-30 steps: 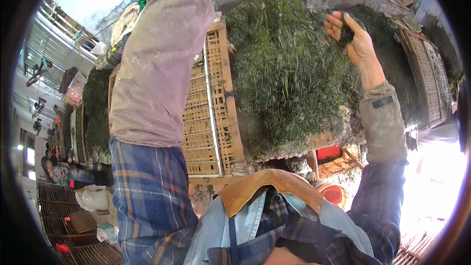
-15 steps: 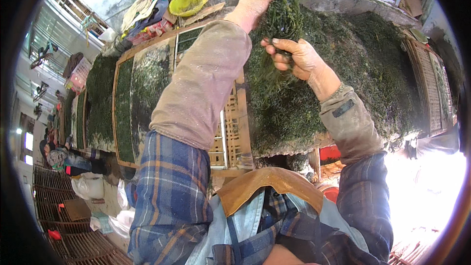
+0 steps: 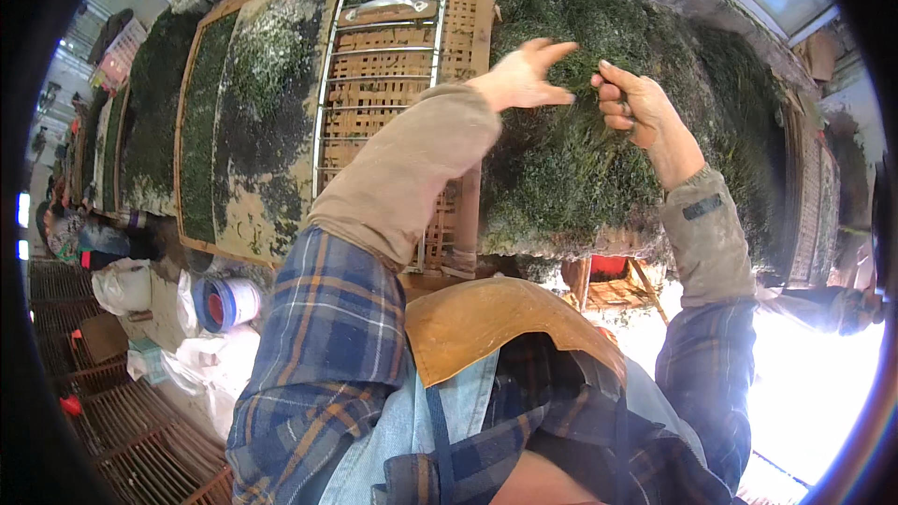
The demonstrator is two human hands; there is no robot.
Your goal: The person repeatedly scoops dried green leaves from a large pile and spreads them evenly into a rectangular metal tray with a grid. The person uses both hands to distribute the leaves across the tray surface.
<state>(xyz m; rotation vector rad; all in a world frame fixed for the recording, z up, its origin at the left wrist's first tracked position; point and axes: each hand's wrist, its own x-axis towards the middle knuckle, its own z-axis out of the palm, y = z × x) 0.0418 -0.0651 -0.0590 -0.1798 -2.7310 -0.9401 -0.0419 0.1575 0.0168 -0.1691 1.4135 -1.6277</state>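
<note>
At the lower left of the frame, a blue and white bucket point(image 3: 227, 304) and white bags point(image 3: 122, 285) sit on the floor. Above them, long trays point(image 3: 201, 145) spread with dark green leaves run toward the upper left. Right of these, a woven bamboo tray point(image 3: 393, 84) lies mostly bare under a metal rack point(image 3: 383, 47). At upper centre, the left hand point(image 3: 524, 79) hovers flat and open, fingers spread, holding nothing, over a thick heap of green leaves point(image 3: 561, 178) that fills the upper right. Just beside it, the right hand point(image 3: 636, 108) is curled, fingers pinching a small tuft of the leaves. A tan apron bib point(image 3: 496, 318) shows at lower centre.
</note>
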